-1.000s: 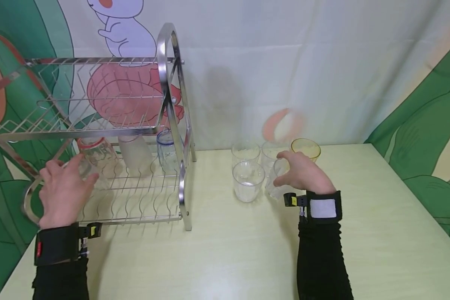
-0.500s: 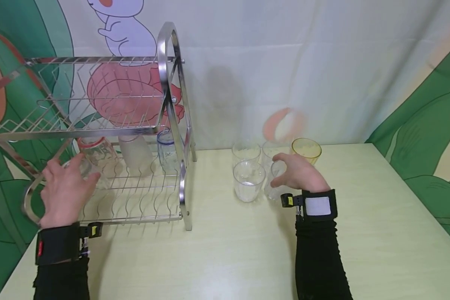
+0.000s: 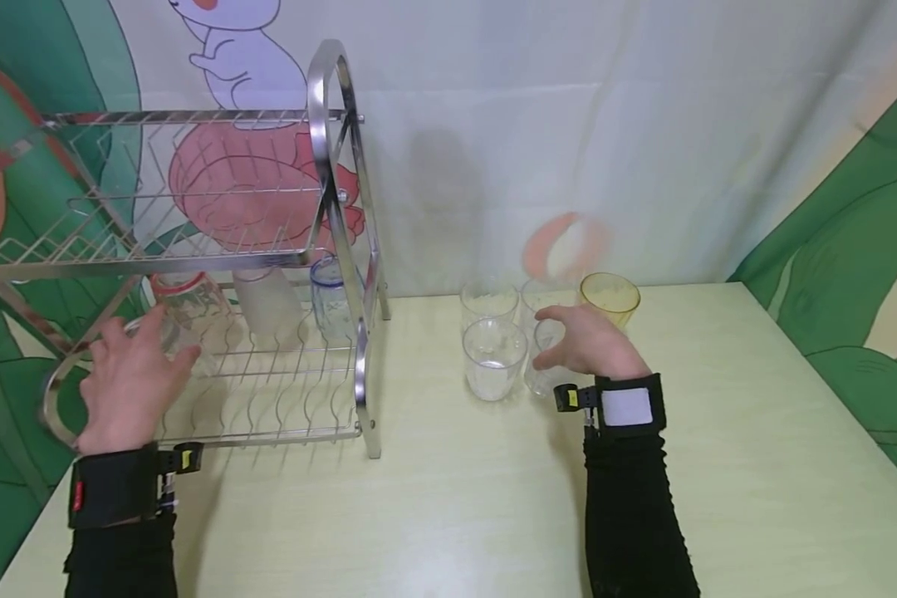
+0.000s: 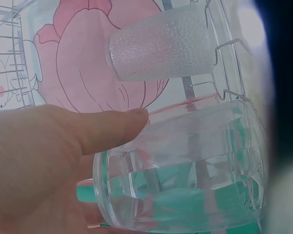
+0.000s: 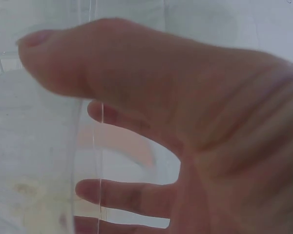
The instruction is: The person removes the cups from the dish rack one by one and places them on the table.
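My left hand (image 3: 130, 382) holds a clear glass (image 4: 185, 180) upside down on the lower tier of the metal dish rack (image 3: 318, 116). Its thumb lies along the glass near the rim in the left wrist view; the other fingers are mostly hidden behind. Over on the table, my right hand (image 3: 594, 345) grips another clear glass (image 5: 34, 146) between thumb and fingers, near its rim. Just left of that one stands a clear tumbler (image 3: 495, 365). Two more clear glasses and a yellow glass (image 3: 611, 297) are behind it.
A red-rimmed glass (image 3: 202, 307), a frosted glass (image 3: 267, 307) and a blue-rimmed glass (image 3: 332, 307) stand upside down at the back of the lower tier. Above them spans the upper wire tier (image 3: 194, 264). A patterned curtain (image 3: 448, 166) hangs behind the table (image 3: 448, 498).
My right hand has shifted slightly left, and the glass it holds has come more upright beside the clear tumbler. The left hand has stayed at its glass on the rack.
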`<state>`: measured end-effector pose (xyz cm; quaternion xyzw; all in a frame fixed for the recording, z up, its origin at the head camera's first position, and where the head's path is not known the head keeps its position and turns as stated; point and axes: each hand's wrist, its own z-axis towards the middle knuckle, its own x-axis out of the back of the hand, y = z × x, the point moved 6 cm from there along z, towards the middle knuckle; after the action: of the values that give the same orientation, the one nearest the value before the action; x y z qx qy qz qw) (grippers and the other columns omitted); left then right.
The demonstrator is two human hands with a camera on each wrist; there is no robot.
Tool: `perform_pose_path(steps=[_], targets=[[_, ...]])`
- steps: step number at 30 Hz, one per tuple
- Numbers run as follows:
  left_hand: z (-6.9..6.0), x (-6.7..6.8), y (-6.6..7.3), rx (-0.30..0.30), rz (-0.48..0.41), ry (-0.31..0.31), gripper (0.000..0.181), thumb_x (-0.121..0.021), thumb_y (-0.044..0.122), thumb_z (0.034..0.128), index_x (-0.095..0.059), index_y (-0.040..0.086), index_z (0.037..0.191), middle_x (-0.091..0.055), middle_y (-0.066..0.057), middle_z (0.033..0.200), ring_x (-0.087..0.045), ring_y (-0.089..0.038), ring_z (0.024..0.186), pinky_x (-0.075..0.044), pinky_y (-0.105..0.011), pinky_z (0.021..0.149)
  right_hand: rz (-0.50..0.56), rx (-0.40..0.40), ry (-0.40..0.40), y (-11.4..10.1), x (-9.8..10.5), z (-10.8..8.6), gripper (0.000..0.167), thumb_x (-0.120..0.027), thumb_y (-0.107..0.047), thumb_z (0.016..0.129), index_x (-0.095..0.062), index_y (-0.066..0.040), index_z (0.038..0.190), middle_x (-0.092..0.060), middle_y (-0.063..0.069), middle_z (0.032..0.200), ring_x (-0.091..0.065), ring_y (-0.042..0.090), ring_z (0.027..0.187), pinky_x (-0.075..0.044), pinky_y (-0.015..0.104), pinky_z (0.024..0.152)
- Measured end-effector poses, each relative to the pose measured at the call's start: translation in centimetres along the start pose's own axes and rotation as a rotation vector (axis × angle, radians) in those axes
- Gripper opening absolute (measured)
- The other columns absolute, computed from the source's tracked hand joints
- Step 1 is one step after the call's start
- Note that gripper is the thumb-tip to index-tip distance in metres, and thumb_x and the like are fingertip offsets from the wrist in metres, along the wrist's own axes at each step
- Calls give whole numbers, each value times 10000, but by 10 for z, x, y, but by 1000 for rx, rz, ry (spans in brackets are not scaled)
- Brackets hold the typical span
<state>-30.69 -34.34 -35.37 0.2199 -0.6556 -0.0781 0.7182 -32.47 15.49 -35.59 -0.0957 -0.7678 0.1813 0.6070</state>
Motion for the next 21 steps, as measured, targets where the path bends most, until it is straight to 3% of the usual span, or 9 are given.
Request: perform_pose_path(steps=[9, 18, 21], targets=[[-1, 0, 3, 8, 7, 7, 719, -544, 254, 1061, -181, 26, 1639, -126, -474, 1548, -214, -712, 1348, -294, -892, 939, 5, -6, 4, -1, 0, 0, 711, -774, -279, 906, -494, -98, 1535, -509, 197, 1559, -445, 426, 1451, -411, 589, 1174], [-2, 0, 5, 16, 9, 9, 704, -534, 238, 1066, -183, 13, 1634, -130, -486, 1534, -217, -717, 1326, -286, -891, 949, 26, -5, 17, -2, 1, -1, 749, -776, -300, 907, -463, -76, 1550, -510, 190, 1561, -489, 413, 1427, -425, 573, 1169], [-3, 0, 6, 4, 7, 14, 685, -523, 223, 1070, -192, 16, 1633, -132, -500, 1521, -212, -728, 1318, -285, -895, 933, 56, -22, -2, 0, 1, -2, 781, -776, -313, 908, -427, -105, 1575, -505, 189, 1564, -656, 371, 1142, -569, 493, 961]])
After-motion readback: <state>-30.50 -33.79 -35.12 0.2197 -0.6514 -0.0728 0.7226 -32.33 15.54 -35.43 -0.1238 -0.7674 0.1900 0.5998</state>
